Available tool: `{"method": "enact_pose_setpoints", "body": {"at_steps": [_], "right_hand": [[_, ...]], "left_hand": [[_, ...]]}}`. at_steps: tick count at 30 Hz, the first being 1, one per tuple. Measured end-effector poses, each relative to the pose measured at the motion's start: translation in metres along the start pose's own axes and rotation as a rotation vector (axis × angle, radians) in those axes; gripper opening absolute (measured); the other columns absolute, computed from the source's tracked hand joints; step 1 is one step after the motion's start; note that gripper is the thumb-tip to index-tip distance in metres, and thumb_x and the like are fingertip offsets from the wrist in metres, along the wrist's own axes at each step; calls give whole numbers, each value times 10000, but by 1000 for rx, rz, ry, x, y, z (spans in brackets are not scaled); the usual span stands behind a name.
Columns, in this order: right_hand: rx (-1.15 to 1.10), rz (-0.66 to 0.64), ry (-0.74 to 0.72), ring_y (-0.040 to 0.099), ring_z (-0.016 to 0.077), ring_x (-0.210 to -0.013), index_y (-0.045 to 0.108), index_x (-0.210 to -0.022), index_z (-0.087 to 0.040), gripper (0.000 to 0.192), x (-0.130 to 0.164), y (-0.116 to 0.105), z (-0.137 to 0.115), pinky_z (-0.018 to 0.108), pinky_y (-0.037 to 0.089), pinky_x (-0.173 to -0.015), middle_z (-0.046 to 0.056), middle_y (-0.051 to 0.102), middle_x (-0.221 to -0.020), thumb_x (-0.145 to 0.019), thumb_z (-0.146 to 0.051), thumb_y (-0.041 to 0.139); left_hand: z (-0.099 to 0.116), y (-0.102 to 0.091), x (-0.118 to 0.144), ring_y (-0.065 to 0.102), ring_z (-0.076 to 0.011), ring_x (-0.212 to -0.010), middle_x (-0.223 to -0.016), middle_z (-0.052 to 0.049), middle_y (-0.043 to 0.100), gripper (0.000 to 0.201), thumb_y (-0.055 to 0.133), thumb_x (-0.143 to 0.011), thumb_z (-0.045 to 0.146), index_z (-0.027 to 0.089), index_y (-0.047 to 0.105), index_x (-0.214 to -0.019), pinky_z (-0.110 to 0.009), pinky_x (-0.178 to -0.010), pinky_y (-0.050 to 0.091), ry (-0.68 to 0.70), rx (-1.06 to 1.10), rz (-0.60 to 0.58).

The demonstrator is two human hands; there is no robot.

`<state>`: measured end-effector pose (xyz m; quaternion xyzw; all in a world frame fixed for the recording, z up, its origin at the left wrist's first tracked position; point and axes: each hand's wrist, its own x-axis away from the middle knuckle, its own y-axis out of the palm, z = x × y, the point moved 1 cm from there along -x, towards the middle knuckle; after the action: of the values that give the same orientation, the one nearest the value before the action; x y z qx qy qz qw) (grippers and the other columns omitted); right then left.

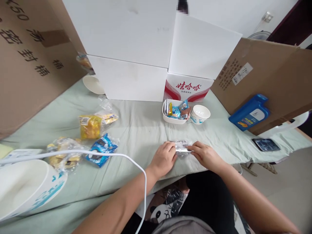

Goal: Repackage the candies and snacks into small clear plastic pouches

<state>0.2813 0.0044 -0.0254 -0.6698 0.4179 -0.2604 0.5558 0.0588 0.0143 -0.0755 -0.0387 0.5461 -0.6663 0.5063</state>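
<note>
Near the table's front edge, a small clear plastic packet (181, 146) with dark print and a white strip along it lies between my hands. My left hand (165, 158) grips its left end, fingers bent over it. At the right end, my right hand (203, 155) pinches the packet between thumb and fingers. What is inside the packet I cannot make out. Just beyond it stands a white tub (175, 120) filled with small wrapped snacks in blue, yellow and brown. Touching or close to that tub is a white paper cup (201, 113) with a blue pattern.
Left on the green cloth (136, 130) lie a yellow snack packet (90, 126), a blue packet (102, 150) and a clear bag (67, 152). A white cable (122, 155) crosses my left arm. White boxes (131, 78) stand behind; a blue bottle (251, 112) and phone (265, 144) are right.
</note>
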Motion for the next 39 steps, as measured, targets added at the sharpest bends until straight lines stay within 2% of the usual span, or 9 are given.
{"method": "enact_pose_setpoints", "body": {"at_steps": [4, 8, 14, 21, 25, 29, 33, 36, 39], "right_hand": [[128, 71, 245, 659, 236, -878, 634, -1179, -217, 328, 27, -2, 54, 384, 538, -781, 100, 646, -1054, -951, -276, 404], [268, 219, 438, 634, 295, -896, 683, -1043, -188, 277, 50, 2, 89, 479, 514, -831, 127, 667, -986, -892, -271, 466], [42, 502, 129, 602, 256, -1008, 612, -1120, -234, 222, 36, 9, 40, 441, 514, -876, 102, 645, -1043, -928, -268, 506], [-106, 330, 57, 634, 227, -989, 464, -1328, -229, 415, 13, 24, 22, 404, 561, -812, 128, 584, -1205, -933, -338, 529], [-78, 367, 74, 650, 225, -892, 613, -1089, -223, 200, 8, 20, 21, 404, 550, -783, 89, 669, -989, -947, -303, 498], [-145, 524, -100, 636, 217, -803, 619, -974, -216, 100, 8, 4, -6, 381, 521, -722, 72, 676, -844, -914, -235, 542], [-236, 163, -394, 637, 166, -707, 626, -983, -196, 136, -2, 4, -34, 308, 511, -656, 50, 685, -792, -924, -289, 545], [-167, 134, -398, 660, 187, -905, 640, -1032, -194, 168, -15, 9, -33, 331, 531, -793, 84, 712, -970, -943, -264, 516], [-26, 264, -187, 561, 253, -1194, 615, -1167, -195, 255, -28, 12, -21, 451, 469, -985, 131, 639, -1240, -949, -247, 494]], "left_hand": [[0, 1, -1, 545, -255, -1011, -1033, -99, 606, 86, 579, -858, 185, 173, 578, -943, -423, -874, 511, -21, 41, 6], [-3, 2, -2, 561, -255, -936, -1010, -100, 633, 424, 616, -866, 280, 147, 482, -1246, -435, -842, 505, -88, 76, 39], [-12, 2, -4, 612, -182, -791, -860, -24, 661, 93, 553, -868, 194, 203, 574, -958, -330, -758, 490, -324, 283, 18], [-29, -3, -8, 603, -114, -531, -716, 28, 621, 112, 500, -842, 311, 205, 466, -834, -228, -532, 438, -788, 803, 185], [-42, -19, -12, 514, -91, -467, -624, 67, 519, 125, 522, -820, 311, 208, 455, -843, -208, -486, 407, -876, 797, 529], [-29, -52, -9, 531, -98, -628, -747, 25, 533, 114, 554, -823, 230, 198, 490, -911, -217, -583, 445, -416, 513, 855], [11, -68, -4, 538, -109, -610, -705, 12, 588, 60, 518, -841, 162, 197, 525, -889, -234, -583, 441, 286, 363, 484], [25, -56, -3, 551, -123, -580, -634, -1, 593, 152, 477, -885, 217, 193, 538, -748, -252, -578, 450, 387, 224, 226], [15, -34, -5, 636, -179, -792, -825, -71, 679, 205, 435, -917, 199, 164, 621, -839, -314, -752, 510, 247, -5, 115]]}}
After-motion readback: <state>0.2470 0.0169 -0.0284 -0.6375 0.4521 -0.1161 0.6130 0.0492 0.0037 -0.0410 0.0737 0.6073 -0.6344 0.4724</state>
